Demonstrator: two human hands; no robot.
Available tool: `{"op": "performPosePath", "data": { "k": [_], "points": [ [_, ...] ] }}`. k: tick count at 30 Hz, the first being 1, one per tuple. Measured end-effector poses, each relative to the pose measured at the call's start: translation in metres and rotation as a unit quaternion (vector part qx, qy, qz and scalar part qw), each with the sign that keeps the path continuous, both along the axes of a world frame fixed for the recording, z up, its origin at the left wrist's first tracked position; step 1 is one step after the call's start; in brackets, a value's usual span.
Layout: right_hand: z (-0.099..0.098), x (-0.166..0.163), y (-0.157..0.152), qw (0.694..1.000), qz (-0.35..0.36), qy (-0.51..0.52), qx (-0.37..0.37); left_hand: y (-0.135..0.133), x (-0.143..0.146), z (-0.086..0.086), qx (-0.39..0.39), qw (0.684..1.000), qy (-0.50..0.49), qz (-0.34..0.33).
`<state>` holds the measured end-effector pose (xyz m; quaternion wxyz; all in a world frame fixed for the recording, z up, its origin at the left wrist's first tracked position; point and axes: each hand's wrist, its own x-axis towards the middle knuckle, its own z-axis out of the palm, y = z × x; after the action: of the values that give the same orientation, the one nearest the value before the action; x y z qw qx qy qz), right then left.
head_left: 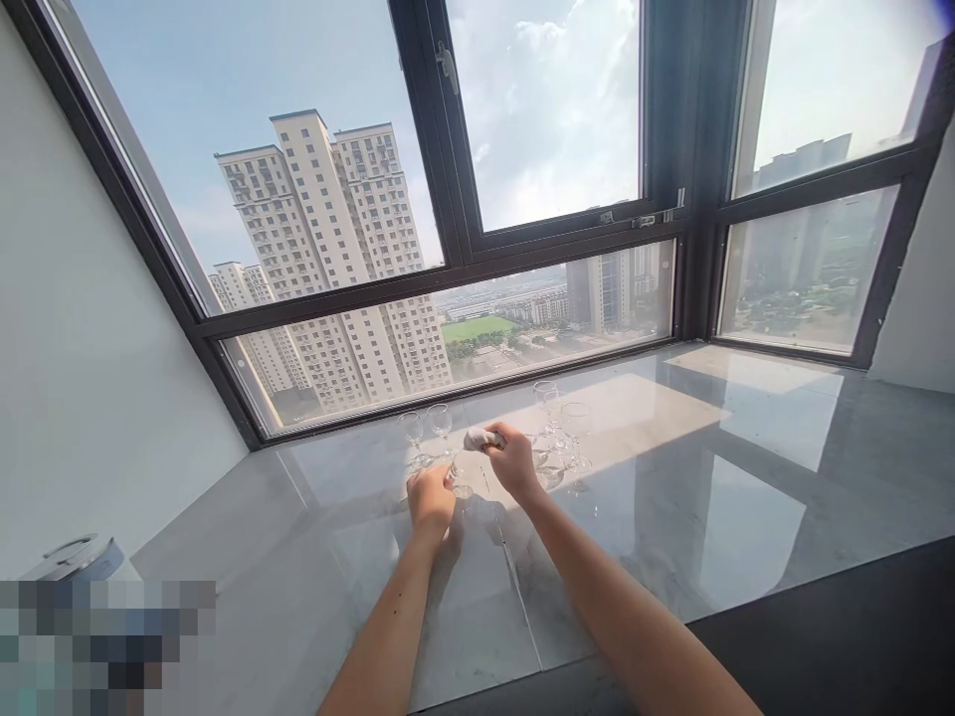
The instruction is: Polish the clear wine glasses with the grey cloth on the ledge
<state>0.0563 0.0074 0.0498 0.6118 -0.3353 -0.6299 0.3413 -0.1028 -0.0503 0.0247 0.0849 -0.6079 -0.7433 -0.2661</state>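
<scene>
While both arms reach out over the middle of the sill, the left hand (pixel 431 494) is closed around a small wine glass (pixel 458 484), gripping it low down near the stem, with the foot of the glass showing just to the right of the fingers. Right hand (pixel 513 459) sits just beside it, a bit higher and further toward the window, and it's pinched shut on a wadded-up whitish cloth (pixel 479 439) that pokes out to the left of the knuckles. Can't really tell if the cloth is actually touching the glass, it's all pretty small and see-through. So the held glass is roughly mid-sill, near the back edge. Just behind the left hand there are two more stemmed glasses (pixel 425 432) standing upright side by side, close to the window frame (pixel 448 273). On the other side, just past the right hand, a little cluster of clear glasses (pixel 563 423) stands upright too, with their reflections on the surface. Everything's on a glossy grey marble window sill (pixel 746 467) that runs along under the big windows, sun patches across its right half. Outside it's high-rise towers (pixel 328 229) and a hazy sky. Down at the near left corner there's a round white and blue thing (pixel 79 557) partly cut off, can't make out what it is.
</scene>
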Motion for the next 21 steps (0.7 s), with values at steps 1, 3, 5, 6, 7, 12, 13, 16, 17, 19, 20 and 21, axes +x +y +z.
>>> {"op": "performPosePath", "data": {
  "k": [1,3,5,6,7,12,13,16,17,19,20,21],
  "points": [
    [0.001,0.002,0.000,1.000,-0.021,0.003,-0.003,0.001,-0.001,-0.001,0.011,1.000,-0.007,0.001],
    [0.001,0.004,0.002,0.999,-0.048,0.011,-0.018,0.002,-0.003,-0.002,0.037,0.999,-0.032,0.004],
    [-0.001,0.005,0.004,0.998,-0.042,0.014,-0.034,0.003,-0.005,-0.004,0.056,0.997,-0.056,0.010],
    [-0.002,0.004,0.005,0.999,-0.030,0.011,-0.038,0.003,-0.006,-0.005,0.057,0.996,-0.063,0.012],
    [-0.003,0.003,0.005,0.999,-0.018,0.005,-0.038,0.004,-0.007,-0.005,0.052,0.996,-0.068,0.013],
    [-0.007,-0.001,0.010,0.999,0.022,-0.019,-0.030,0.003,-0.007,-0.007,0.031,0.995,-0.098,0.006],
    [-0.008,-0.002,0.011,0.999,0.036,-0.013,-0.032,0.003,-0.007,-0.007,0.029,0.994,-0.106,0.006],
    [-0.009,-0.004,0.013,0.995,0.086,0.017,-0.039,0.004,-0.007,-0.008,0.016,0.991,-0.132,0.003],
    [-0.009,-0.004,0.013,0.994,0.096,0.023,-0.040,0.004,-0.008,-0.008,0.013,0.990,-0.137,0.003],
    [-0.008,-0.003,0.012,0.996,0.084,0.021,-0.037,0.004,-0.008,-0.009,0.016,0.990,-0.138,-0.001],
    [-0.008,-0.002,0.010,0.997,0.064,0.012,-0.033,0.004,-0.008,-0.009,0.019,0.991,-0.133,-0.005],
    [-0.007,-0.001,0.009,0.999,0.041,0.000,-0.027,0.005,-0.007,-0.008,0.022,0.992,-0.125,-0.013]
  ]
}}
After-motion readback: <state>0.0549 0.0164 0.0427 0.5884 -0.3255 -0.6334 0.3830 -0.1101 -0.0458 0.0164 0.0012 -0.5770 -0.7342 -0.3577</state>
